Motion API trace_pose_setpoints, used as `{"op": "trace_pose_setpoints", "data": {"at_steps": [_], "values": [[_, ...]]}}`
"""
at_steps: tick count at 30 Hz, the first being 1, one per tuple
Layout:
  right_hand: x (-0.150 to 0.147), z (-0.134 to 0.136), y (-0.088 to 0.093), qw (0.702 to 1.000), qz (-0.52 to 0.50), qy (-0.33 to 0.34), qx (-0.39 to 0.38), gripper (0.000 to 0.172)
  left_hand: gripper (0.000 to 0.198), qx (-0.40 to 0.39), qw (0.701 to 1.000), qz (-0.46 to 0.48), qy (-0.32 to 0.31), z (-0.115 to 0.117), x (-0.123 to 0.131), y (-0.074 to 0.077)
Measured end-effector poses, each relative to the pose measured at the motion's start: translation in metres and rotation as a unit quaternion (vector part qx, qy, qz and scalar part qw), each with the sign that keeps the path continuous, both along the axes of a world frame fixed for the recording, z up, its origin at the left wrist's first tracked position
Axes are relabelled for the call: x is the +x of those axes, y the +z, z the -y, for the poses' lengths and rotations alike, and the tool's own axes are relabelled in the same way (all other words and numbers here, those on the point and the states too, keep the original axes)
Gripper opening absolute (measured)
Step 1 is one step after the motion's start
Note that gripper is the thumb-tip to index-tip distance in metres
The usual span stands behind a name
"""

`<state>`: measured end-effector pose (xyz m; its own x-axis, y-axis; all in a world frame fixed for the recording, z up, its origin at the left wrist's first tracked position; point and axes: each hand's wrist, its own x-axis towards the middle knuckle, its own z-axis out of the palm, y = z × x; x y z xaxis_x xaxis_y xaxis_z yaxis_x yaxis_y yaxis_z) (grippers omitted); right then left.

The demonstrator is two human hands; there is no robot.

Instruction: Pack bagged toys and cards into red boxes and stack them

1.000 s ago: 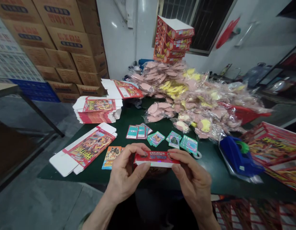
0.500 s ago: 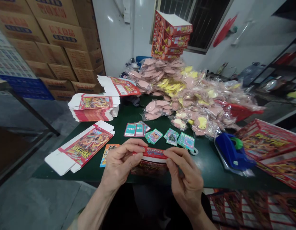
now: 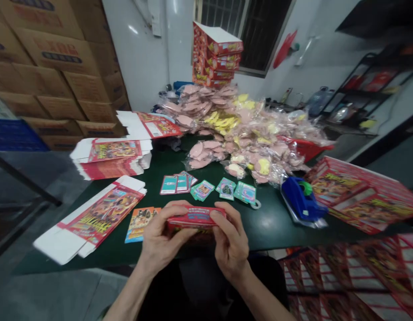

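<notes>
Between my two hands is a red printed cardboard box, held at the table's near edge with its narrow end face up. My left hand grips its left side, thumb along the near face. On the right, my right hand has its fingers closed on the other end, the thumb hidden in part. Just left of the box lie orange picture cards. Beyond it, small fanned piles of cards rest on the green table. A flattened red and white carton lies further left.
Flat cartons are stacked at the left. Bagged pink and yellow pieces heap up at the back, with stacked red boxes behind. A blue tape dispenser stands right, beside more red boxes. Filled boxes sit below the table's right edge.
The end flap that stood slightly raised above the box now lies down flush. My hands have moved inward around the box's sides, and the view has swung to the right.
</notes>
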<state>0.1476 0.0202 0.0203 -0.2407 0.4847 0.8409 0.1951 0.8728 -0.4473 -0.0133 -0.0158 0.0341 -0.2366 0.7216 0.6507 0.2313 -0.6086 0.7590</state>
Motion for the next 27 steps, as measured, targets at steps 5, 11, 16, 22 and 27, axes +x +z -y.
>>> {"op": "trace_pose_setpoints", "data": {"at_steps": [5,11,16,22,27], "values": [[0.052,-0.026,0.003,0.990,0.044,-0.118,-0.059,0.051,0.032,0.030,0.982,-0.067,0.177,-0.002,0.008,-0.008],[0.214,-0.102,0.014,0.865,0.001,-0.444,-0.233,0.024,0.032,-0.051,0.966,-0.025,0.254,-0.005,0.026,-0.010],[0.284,-0.145,0.025,0.800,0.057,-0.432,-0.413,0.021,0.039,-0.087,0.966,0.043,0.241,-0.014,0.028,-0.010],[0.281,-0.163,0.028,0.726,0.016,-0.379,-0.573,0.030,0.045,-0.110,0.959,0.076,0.250,-0.015,0.026,-0.012],[0.274,-0.168,0.026,0.689,-0.096,-0.373,-0.614,0.032,0.046,-0.121,0.963,0.095,0.223,-0.013,0.026,-0.011]]}}
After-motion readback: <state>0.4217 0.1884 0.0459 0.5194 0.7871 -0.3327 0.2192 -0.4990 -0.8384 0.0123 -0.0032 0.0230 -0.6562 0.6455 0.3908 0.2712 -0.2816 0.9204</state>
